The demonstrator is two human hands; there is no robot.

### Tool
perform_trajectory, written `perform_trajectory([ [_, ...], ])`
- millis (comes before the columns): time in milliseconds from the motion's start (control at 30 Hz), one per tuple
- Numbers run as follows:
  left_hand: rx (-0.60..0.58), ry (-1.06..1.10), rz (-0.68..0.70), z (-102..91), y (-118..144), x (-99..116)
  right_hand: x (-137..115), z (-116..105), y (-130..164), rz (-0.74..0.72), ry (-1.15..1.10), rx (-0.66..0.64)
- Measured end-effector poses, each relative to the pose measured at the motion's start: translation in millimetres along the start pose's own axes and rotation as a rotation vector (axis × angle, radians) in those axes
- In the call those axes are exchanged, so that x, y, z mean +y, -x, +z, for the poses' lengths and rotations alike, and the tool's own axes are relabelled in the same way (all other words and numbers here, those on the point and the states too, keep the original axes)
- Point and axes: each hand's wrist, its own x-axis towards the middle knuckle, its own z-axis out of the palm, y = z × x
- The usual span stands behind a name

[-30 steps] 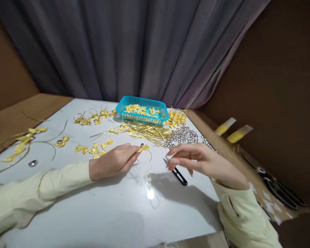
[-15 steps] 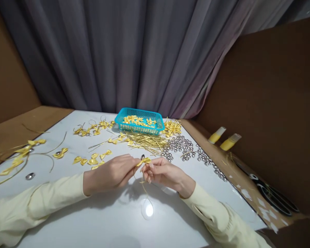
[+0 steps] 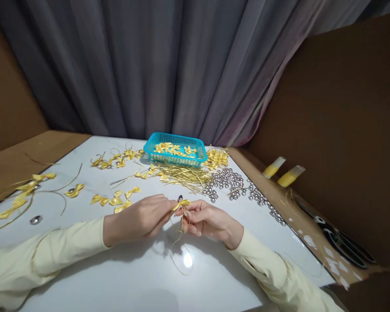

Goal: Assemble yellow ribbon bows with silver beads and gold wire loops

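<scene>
My left hand [image 3: 144, 216] pinches one end of a small yellow ribbon bow [image 3: 182, 204] above the white table. A dark, shiny silver bead [image 3: 180, 197] stands up at the bow's centre. From beneath the bow hangs a thin gold cord [image 3: 182, 223], looping down over the tabletop. Close by on the other side, my right hand [image 3: 211, 221] has its fingers curled together on the cord, just under the bow. Its fingertips partly cover the strands. Several finished-looking yellow bows [image 3: 116, 199] lie beyond my left wrist.
A turquoise basket [image 3: 198, 161] holding yellow bows stands at the back. Gold cord pieces [image 3: 188, 177] and many silver beads [image 3: 229, 180] lie before it. Scissors [image 3: 341, 238] and two yellow-filled tubes [image 3: 289, 177] are at right. Longer cords with bows [image 3: 26, 189] lie left.
My right hand's fingers have shifted slightly below the bow, and the cord loop hangs wider and lower. My left hand keeps its pinch on the bow.
</scene>
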Motion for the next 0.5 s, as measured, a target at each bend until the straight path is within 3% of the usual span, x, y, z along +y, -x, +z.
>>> perform_trajectory([
  [233,-0.052,-0.009,0.043,2.2,2,-1,-3,4,2,0.031,0.036,0.014],
  [500,-0.070,-0.063,0.084,3.1,4,0,-8,14,1,0.103,0.172,0.226],
])
